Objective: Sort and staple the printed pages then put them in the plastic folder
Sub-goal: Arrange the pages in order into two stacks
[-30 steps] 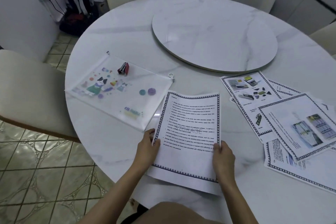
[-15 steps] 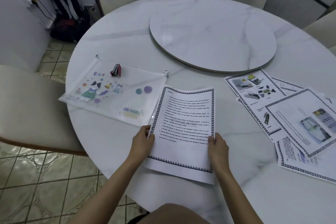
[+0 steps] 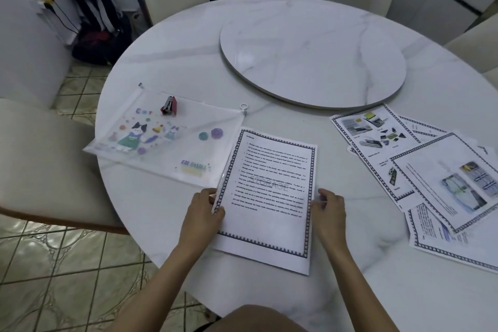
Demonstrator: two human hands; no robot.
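I pinch the white, dark-bordered printed pages (image 3: 266, 197) with my left hand (image 3: 204, 209) and right hand (image 3: 331, 209) on either side, and I should line up their edges before stapling.

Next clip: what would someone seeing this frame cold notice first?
First, the bordered text page at the near edge of the round marble table, pinched at its sides by the left hand and the right hand. To its left lies the cat-print plastic folder with a small red stapler resting on it. To the right, loose printed pages with photos are fanned out, overlapping.
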